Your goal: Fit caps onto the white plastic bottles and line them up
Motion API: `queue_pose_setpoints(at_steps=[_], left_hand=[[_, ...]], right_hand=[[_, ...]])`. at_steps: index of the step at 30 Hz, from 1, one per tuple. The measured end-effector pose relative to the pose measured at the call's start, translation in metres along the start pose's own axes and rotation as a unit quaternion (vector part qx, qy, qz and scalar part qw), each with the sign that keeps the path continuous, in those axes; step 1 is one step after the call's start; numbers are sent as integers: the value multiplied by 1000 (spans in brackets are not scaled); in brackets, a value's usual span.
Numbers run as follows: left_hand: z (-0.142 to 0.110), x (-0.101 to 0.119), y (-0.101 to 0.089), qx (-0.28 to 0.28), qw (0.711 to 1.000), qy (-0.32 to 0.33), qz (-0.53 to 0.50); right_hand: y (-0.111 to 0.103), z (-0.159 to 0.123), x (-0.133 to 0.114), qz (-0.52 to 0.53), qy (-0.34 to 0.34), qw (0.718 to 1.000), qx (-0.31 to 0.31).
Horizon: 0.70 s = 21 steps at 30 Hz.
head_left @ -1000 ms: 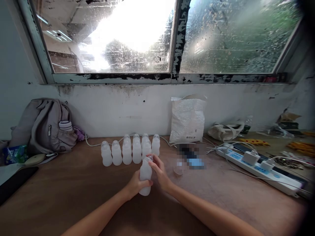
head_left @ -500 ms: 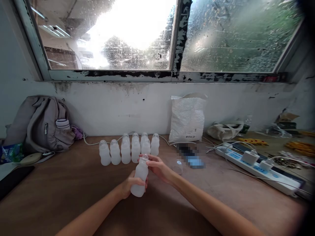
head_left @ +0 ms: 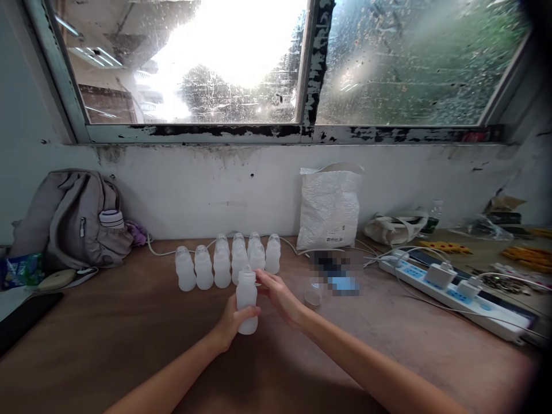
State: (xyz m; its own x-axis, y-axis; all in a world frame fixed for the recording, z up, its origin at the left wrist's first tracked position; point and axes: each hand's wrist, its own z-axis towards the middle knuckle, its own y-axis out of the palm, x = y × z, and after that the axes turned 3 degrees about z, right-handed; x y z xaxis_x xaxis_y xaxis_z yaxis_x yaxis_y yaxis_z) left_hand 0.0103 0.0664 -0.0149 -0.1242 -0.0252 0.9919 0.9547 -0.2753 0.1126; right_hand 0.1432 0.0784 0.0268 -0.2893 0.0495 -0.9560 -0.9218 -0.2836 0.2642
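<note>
A frosted white baby bottle [head_left: 247, 299] with a clear nipple at its top stands nearly upright in my left hand [head_left: 229, 323]. The fingers and thumb of that hand wrap round its lower body. My right hand [head_left: 280, 294] is at the bottle's neck on the right, fingers stretched out and holding nothing that I can see. Whether its fingertips touch the collar I cannot tell. Beyond the hands, several similar bottles [head_left: 222, 264] with clear domed caps stand on the brown table [head_left: 129, 322]. A loose clear cap [head_left: 313, 295] lies right of my right hand.
At the back stands a white padded bag [head_left: 328, 207], with a blurred-out phone-like item [head_left: 338, 276] before it. A power strip [head_left: 457, 296] with chargers and cables lies at right. On the left are a grey backpack [head_left: 69, 218] and a black flat object [head_left: 30, 319].
The held bottle has turned from tilted to nearly upright and risen slightly. My right fingers have drawn from over its collar to its right side.
</note>
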Motion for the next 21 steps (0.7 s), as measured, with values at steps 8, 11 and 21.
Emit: queue_pose_setpoints(at_steps=[8,11,21], left_hand=[[0,0,0,19,1000,1,17],[2,-2,-2,41,999,-7,8],[1,4,-2,17,1000,11,14]], right_hand=[[-3,2,-7,97,58,992,46],[0,-1,-12,120,68,988,73],[9,-9,-12,117,80,986,92]])
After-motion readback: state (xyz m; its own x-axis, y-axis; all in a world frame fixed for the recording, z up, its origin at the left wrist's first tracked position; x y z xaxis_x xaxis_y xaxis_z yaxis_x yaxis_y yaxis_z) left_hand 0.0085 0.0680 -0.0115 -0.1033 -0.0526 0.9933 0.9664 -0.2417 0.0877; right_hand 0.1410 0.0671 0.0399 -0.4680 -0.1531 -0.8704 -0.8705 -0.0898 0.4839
